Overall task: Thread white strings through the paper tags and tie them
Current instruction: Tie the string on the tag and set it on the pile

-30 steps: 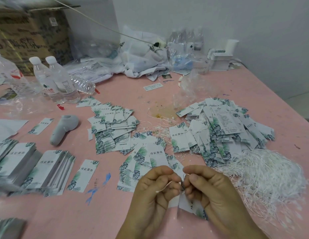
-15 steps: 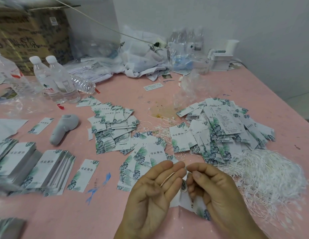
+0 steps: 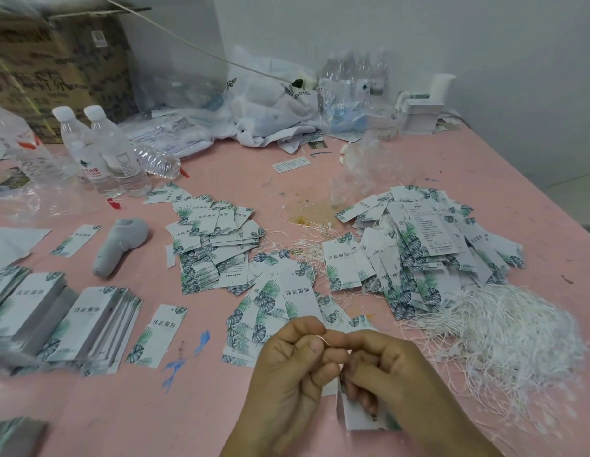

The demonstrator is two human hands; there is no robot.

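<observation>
Low in the frame, my left hand (image 3: 293, 374) and my right hand (image 3: 396, 380) meet over the pink table (image 3: 221, 179). Between thumb and forefinger, the left hand pinches a thin white string (image 3: 325, 340). The right hand's curled fingers hold a paper tag (image 3: 356, 413), which hangs below them with its lower edge showing; whether they also pinch the string is unclear. A loose heap of white strings (image 3: 504, 338) lies just right of my hands. Leaf-printed tags lie in piles ahead: one straight in front (image 3: 280, 301), one to the right (image 3: 419, 245), one left of centre (image 3: 214, 245).
Neat stacks of tags (image 3: 73, 321) lie at the left, a single tag (image 3: 158, 334) beside them. A grey handheld device (image 3: 119, 242) lies further back. Water bottles (image 3: 102, 153), plastic bags (image 3: 270, 107) and a cardboard box (image 3: 56, 67) line the far edge.
My left hand's fingers, straight half a second ago, have curled again and now pinch the string. Both hands have stayed in place over the tag.
</observation>
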